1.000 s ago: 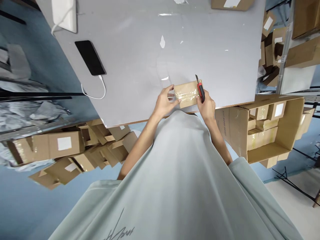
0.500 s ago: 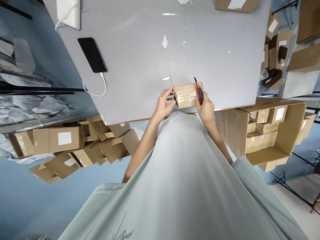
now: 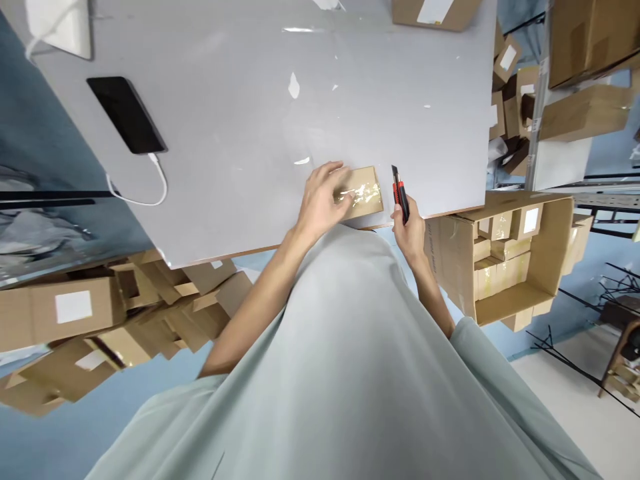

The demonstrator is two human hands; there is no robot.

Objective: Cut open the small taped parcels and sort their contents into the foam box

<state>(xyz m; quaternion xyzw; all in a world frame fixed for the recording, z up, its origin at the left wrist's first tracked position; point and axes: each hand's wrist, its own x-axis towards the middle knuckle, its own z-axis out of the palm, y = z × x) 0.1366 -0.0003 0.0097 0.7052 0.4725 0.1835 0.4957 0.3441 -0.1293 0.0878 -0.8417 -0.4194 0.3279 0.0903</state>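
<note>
A small cardboard box (image 3: 364,189) with shiny clear tape across its top lies at the table's near edge. My left hand (image 3: 323,200) is around the box's left end, thumb on the near side and fingers over the far side, slightly blurred. My right hand (image 3: 410,230) is closed around a red and black utility knife (image 3: 401,194). Its blade is out and points away from me. The knife is to the right of the box, apart from it.
The grey table (image 3: 240,133) carries a phone (image 3: 127,115) on a white cable, a white device (image 3: 63,27) and another cardboard box (image 3: 435,12). A large open carton (image 3: 560,247) of small boxes stands at right. Several cartons (image 3: 70,303) are piled below left.
My right hand has left the box and moved slightly away with the knife. My left hand has shifted further over the box. The whole view has swung to the right.
</note>
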